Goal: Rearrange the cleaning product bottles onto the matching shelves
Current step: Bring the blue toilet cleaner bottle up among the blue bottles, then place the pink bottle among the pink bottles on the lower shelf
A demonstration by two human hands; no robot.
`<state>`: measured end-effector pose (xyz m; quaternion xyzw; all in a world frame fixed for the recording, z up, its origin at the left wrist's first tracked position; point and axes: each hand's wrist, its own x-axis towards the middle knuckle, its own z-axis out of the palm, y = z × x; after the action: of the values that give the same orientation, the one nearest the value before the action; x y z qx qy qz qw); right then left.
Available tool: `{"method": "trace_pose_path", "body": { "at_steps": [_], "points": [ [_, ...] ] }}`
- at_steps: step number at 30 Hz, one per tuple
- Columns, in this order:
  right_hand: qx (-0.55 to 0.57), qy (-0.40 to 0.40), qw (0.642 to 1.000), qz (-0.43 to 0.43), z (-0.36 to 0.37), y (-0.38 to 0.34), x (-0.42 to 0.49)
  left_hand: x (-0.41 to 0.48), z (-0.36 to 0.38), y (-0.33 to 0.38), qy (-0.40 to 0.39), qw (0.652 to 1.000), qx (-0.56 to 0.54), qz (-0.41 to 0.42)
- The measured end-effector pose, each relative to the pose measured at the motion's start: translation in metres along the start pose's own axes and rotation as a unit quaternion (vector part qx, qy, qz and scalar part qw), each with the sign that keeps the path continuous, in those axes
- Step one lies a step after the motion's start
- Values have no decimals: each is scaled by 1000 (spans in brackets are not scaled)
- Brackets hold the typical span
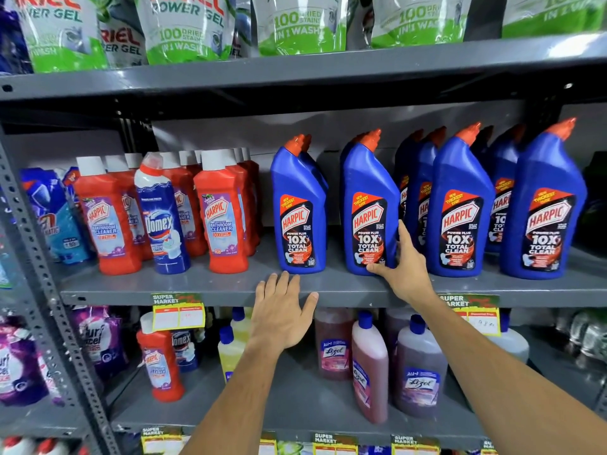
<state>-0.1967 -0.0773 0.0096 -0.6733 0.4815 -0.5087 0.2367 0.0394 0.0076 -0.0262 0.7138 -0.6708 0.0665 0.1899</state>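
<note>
Blue Harpic bottles with orange caps stand in rows on the right of the grey middle shelf (203,285). My right hand (402,266) wraps the lower right side of the second blue Harpic bottle (369,208), thumb under its base. My left hand (282,315) lies flat and open on the shelf's front edge, just below the leftmost blue Harpic bottle (299,208). On the left of that shelf stand red Harpic bathroom cleaner bottles (220,215), with one blue-and-white Domex bottle (161,218) among them.
The lower shelf holds a red Harpic bottle (161,362), a Domex bottle (184,343), yellow bottles (230,353) and pink and purple Lizol bottles (369,366). Ariel pouches (187,27) fill the top shelf. Detergent pouches (56,215) sit at far left. Price tags (179,311) hang from shelf edges.
</note>
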Motion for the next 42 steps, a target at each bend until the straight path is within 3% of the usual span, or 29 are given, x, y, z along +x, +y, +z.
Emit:
{"method": "trace_pose_path", "body": {
  "at_steps": [11, 18, 24, 27, 31, 35, 39, 42],
  "points": [
    [-37, 18, 999, -24, 3, 6, 1, 0, 4, -2, 25, 1000, 8, 5],
    [4, 45, 998, -51, 4, 1, -18, 0, 8, -3, 45, 999, 13, 12],
    [4, 149, 979, -137, 15, 3, -72, -25, 34, -6, 181, 981, 34, 56],
    [-10, 182, 971, -157, 25, 18, -101, -44, 65, -12, 202, 975, 47, 84],
    [-20, 153, 983, -99, 48, 58, -134, -70, 118, -26, 144, 985, 61, 75],
    [-45, 69, 995, 48, 76, 115, -156, -87, 173, -42, 42, 996, 54, 51],
    [-49, 20, 979, 195, 104, 169, -164, -95, 226, -60, -78, 996, 34, 27],
    [-75, -4, 968, 240, 121, 200, -168, -101, 261, -74, -157, 987, 14, 20]
  ]
}}
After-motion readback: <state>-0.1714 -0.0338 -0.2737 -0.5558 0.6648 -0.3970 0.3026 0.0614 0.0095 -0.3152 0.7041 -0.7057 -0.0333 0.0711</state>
